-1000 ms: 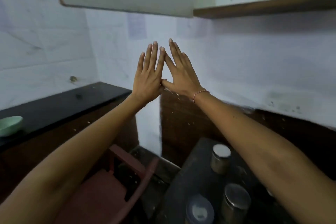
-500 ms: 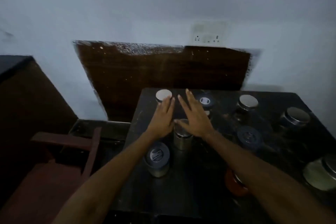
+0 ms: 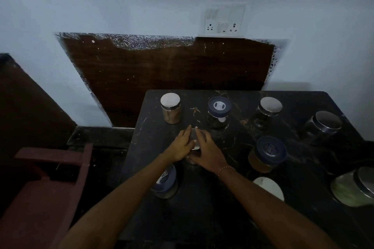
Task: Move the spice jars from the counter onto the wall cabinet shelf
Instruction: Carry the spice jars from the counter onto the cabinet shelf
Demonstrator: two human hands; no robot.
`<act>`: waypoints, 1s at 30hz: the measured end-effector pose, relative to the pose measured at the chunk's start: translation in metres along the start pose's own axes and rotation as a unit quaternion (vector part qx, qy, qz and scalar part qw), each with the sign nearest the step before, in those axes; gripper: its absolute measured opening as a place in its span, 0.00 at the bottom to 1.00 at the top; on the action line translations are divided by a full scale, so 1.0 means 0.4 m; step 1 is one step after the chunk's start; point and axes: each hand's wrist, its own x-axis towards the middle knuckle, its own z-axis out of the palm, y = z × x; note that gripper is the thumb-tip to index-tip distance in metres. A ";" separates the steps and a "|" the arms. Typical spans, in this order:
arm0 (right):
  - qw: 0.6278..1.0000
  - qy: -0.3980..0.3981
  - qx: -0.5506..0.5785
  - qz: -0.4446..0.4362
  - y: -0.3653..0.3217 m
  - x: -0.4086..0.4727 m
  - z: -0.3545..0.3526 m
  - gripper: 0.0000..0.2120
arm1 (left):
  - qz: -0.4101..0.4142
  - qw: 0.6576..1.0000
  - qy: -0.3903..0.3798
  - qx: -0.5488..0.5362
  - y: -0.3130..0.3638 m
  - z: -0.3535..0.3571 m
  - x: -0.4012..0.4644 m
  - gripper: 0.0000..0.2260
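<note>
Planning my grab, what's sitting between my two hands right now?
A steel-lidded jar stands between the left hand and right hand on the dark counter, in the head view.

Dark marbled stone counter [image 3: 232, 204] carries the jars, all upright, lids on. Back row: steel-lidded glass jar of tan powder [image 3: 170, 110], blue-lidded glass jar [image 3: 219, 111], steel-lidded dark jar [image 3: 269, 109]. Right: larger steel-lidded dark jar [image 3: 323, 127]. Mid: blue-lidded jar of yellow-brown contents [image 3: 267, 153]. Near left: blue-lidded jar [image 3: 166, 185], part hidden. Centre: small steel-lidded jar [image 3: 194, 143], mostly covered.
</note>
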 end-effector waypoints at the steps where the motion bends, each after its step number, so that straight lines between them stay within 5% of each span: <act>1: 1.000 0.013 -0.001 -0.005 -0.002 0.004 0.001 0.43 | -0.003 1.000 0.003 -0.013 0.002 0.000 0.001 0.28; 7: 0.997 0.050 0.045 -0.036 -0.024 0.038 -0.050 0.43 | -0.020 0.982 0.061 -0.179 0.019 -0.046 -0.002 0.23; 10: 0.986 0.040 0.159 -0.037 -0.041 0.059 -0.115 0.43 | -0.023 0.956 0.067 -0.285 0.048 -0.093 -0.003 0.17; 18: 0.892 -0.011 0.453 -0.015 -0.097 0.075 -0.266 0.27 | -0.028 0.871 0.093 -0.481 0.121 -0.146 -0.019 0.23; 23: 0.847 -0.007 0.531 -0.029 -0.137 0.072 -0.293 0.28 | 0.013 0.808 0.048 -0.587 0.176 -0.147 -0.032 0.21; 26: 0.870 0.038 0.491 -0.032 -0.161 0.063 -0.311 0.21 | 0.016 0.771 0.017 -0.636 0.206 -0.155 -0.039 0.26; 30: 0.902 0.155 0.399 -0.051 -0.177 0.056 -0.324 0.19 | 0.024 0.796 0.064 -0.602 0.232 -0.170 -0.028 0.27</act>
